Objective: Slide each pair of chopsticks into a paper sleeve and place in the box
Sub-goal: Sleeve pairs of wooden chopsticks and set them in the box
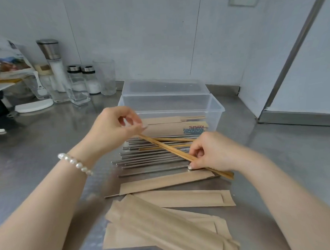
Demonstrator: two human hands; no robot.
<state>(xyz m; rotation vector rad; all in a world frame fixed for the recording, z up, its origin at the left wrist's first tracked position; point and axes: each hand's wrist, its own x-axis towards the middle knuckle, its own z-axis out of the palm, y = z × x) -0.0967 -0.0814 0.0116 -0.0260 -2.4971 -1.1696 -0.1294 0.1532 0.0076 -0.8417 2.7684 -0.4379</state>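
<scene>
While a few filled sleeves (172, 127) already lie in the clear box (217, 108) toward the counter's back edge, most of the job looks undone: a row of metal chopsticks (152, 159) waits on the counter (38, 141) in front of the box, and empty paper sleeves (165, 227) sit piled at the front edge. Both hands hold one wooden pair (167, 149) over the metal ones, the left hand (113, 127) pinching its far end, the right hand (208, 151) pinching near the other end, not yet in a sleeve
</scene>
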